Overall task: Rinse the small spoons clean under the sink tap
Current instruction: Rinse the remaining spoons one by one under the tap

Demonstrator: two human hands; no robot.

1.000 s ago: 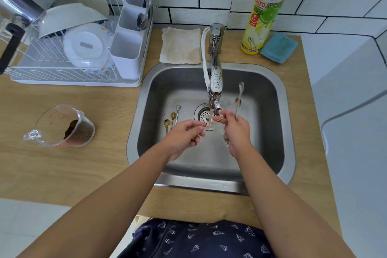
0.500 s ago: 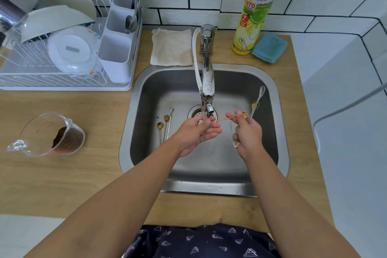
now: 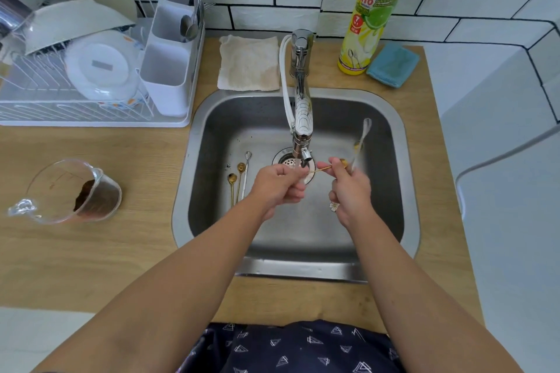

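- under the tap (image 3: 301,118), left hand (image 3: 277,186) and right hand (image 3: 348,188) pinch a gold spoon (image 3: 321,169)
- right also grasps a silver spoon (image 3: 360,142)
- three spoons (image 3: 239,180) lie in the sink (image 3: 406,191) — wet fingers could drop one near the drain (image 3: 288,159)

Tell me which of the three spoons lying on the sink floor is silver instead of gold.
The rightmost spoon, nearest the drain. It is silver and reaches farther back than the two gold spoons lying to its left.

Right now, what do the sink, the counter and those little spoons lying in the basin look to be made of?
Sink: likely brushed stainless steel, grey with soft reflections. Counter: pale wood grain, possibly laminate. Spoons in the basin: thin shiny metal, two gold-toned and one silver.
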